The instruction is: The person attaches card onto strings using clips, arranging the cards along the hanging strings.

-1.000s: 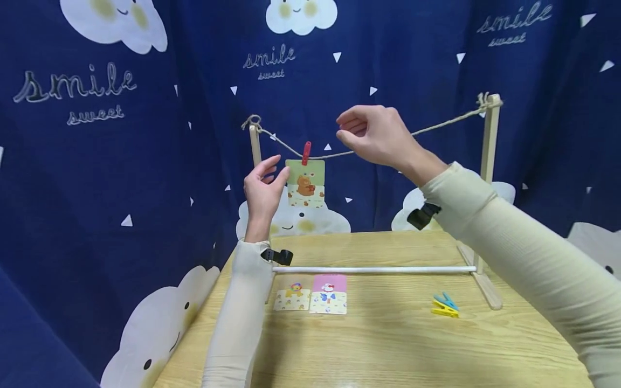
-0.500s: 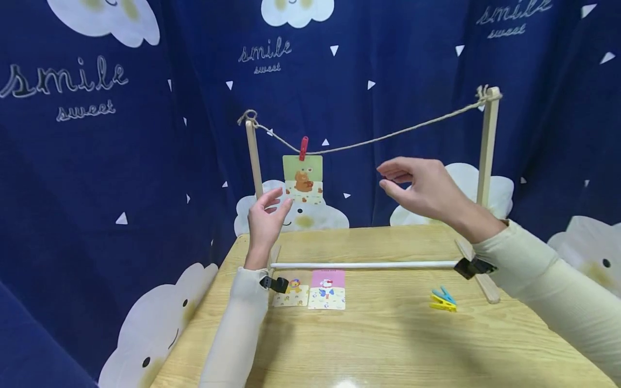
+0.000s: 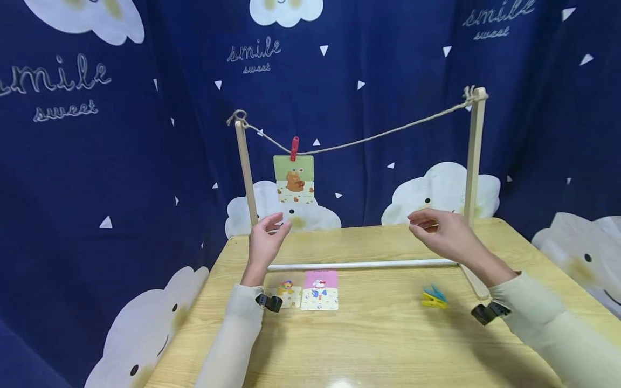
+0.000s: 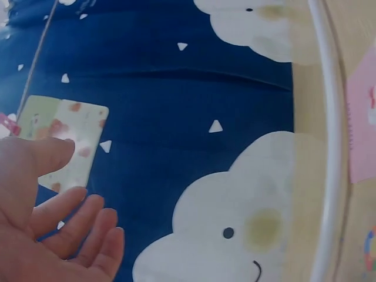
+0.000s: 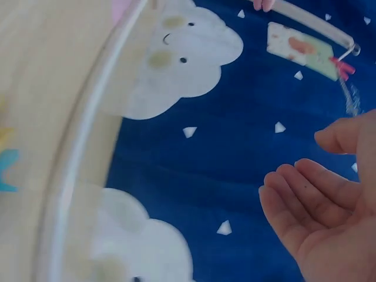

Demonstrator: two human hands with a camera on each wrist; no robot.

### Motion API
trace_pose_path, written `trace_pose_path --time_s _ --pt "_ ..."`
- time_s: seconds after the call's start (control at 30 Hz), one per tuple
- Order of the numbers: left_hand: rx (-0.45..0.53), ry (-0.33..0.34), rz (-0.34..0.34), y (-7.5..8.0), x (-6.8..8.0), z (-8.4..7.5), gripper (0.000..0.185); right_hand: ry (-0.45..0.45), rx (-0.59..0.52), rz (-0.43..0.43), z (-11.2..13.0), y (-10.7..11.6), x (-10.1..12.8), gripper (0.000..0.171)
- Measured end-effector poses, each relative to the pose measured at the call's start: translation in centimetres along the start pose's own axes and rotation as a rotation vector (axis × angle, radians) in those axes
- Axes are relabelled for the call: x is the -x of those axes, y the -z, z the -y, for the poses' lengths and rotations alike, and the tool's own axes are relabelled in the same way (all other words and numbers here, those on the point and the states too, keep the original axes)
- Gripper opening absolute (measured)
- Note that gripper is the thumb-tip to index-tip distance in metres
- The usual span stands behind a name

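A green bear card (image 3: 294, 179) hangs from a twine line (image 3: 383, 133) by a red clothespin (image 3: 294, 148), strung between two wooden posts. My left hand (image 3: 268, 237) hovers empty with relaxed fingers below the card, near the left post (image 3: 245, 172). My right hand (image 3: 439, 233) hovers empty over the white rod (image 3: 361, 264), by the right post (image 3: 473, 156). Two cards, a yellow one (image 3: 286, 293) and a pink one (image 3: 320, 291), lie on the table. The hanging bear card (image 4: 61, 141) shows in the left wrist view, and again as the bear card (image 5: 301, 50) in the right wrist view.
A blue and a yellow clothespin (image 3: 433, 298) lie on the wooden table (image 3: 368, 345) near my right wrist. A dark blue cloud-print curtain (image 3: 97, 161) hangs behind and to the left of the table.
Both hands have come down from the line. The right hand dropped from the twine to just above the rod; the left sank from beside the hanging card.
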State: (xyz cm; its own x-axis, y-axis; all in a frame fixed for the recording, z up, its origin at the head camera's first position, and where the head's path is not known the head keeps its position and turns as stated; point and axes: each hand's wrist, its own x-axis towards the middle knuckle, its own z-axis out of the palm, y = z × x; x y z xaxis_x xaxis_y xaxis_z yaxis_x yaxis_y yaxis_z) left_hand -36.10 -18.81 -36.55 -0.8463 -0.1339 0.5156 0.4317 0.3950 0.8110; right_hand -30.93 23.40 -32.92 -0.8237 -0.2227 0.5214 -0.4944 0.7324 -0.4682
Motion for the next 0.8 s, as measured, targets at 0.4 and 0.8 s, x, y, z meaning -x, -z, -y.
trace_pose_path --time_s 0.4,0.8 --pt "-0.019 0.096 0.073 -2.0 1.6 2.9 0.043 -0.139 -0.009 0.079 -6.5 -2.4 3.5 0.033" --pt "-0.148 0.233 0.314 -3.8 4.6 4.7 0.053 -0.198 -0.05 0.114 -9.5 -4.1 5.7 0.034"
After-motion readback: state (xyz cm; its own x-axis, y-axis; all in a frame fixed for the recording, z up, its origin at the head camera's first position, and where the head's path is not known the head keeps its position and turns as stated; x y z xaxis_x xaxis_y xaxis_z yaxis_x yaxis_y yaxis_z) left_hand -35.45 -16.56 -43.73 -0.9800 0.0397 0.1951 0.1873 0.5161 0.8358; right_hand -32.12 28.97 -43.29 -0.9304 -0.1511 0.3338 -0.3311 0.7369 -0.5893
